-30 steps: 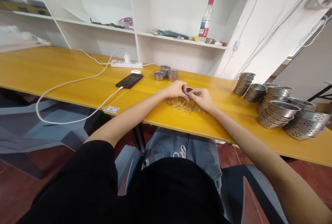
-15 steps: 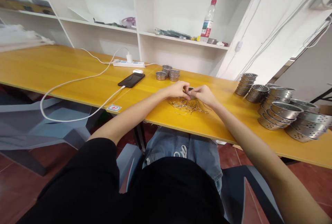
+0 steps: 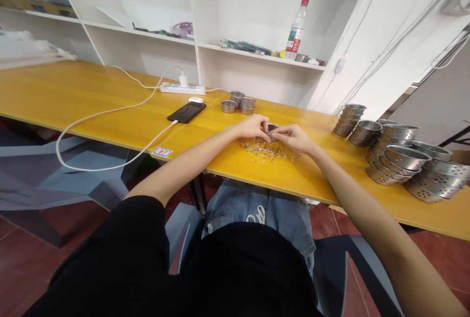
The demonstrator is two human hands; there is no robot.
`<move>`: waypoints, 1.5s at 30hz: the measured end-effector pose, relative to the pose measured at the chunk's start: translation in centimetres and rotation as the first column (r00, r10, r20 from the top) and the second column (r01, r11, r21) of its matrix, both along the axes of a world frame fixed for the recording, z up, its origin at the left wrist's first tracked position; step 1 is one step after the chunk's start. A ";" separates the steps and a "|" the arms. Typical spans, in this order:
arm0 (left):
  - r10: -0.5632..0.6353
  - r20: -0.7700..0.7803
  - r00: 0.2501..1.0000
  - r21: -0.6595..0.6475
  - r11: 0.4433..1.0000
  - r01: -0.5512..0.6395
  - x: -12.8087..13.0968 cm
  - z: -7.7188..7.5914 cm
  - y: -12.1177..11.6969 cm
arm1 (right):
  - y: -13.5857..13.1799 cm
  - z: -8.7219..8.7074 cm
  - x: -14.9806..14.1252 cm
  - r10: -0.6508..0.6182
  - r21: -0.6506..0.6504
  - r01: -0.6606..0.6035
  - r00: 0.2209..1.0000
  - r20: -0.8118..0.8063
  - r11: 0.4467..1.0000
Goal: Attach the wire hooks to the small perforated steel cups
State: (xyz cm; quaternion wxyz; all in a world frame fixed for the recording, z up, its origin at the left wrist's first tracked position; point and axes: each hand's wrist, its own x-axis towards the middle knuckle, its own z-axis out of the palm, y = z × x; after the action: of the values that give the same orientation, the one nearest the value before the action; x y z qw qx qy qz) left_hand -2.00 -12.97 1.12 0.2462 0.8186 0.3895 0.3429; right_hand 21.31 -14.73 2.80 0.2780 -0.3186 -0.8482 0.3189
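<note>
We are wearing a plain black top [image 3: 249,268] with a loose, short left sleeve [image 3: 113,238]. Just beyond the top's hem [image 3: 253,223], we are wearing faded, wrinkled blue denim [image 3: 223,204]; a looped white detail [image 3: 261,213], either cord or print, is showing beside the hem's middle. Well beyond the top, our left hand [image 3: 254,126] and right hand [image 3: 296,138] are showing bare.

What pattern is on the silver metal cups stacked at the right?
The stacked cups are dotted with small round holes, as the head view shows.
</note>
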 end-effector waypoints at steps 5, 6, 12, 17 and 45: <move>-0.009 -0.007 1.000 0.000 1.000 0.009 0.1 0.2 0.0 | -0.2 -0.2 -0.4 -0.138 0.148 0.144 0.989 -0.048 0.978; -0.012 -0.008 1.000 0.004 1.000 0.012 0.1 0.2 0.0 | -0.2 -0.2 -0.5 -0.156 0.177 0.163 0.986 -0.052 0.971; -0.024 0.002 1.000 0.001 1.000 0.024 0.2 0.2 0.0 | -0.5 0.0 -0.2 -0.054 0.229 0.040 0.997 0.058 0.973; -0.034 0.014 0.999 0.016 0.999 0.034 0.3 0.1 0.2 | -0.3 0.3 0.3 -0.062 0.220 0.051 0.997 0.043 0.974; 0.016 -0.074 0.997 0.017 1.000 -0.015 0.5 0.5 0.0 | 3.7 0.2 -0.8 -0.198 0.434 0.290 0.949 -0.245 0.853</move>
State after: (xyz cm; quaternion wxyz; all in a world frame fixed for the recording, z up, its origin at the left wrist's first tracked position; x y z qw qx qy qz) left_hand -1.54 -12.97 1.67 0.2222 0.8297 0.4017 0.3175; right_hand 20.51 -11.03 2.99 0.4647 -0.3160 -0.8214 0.0978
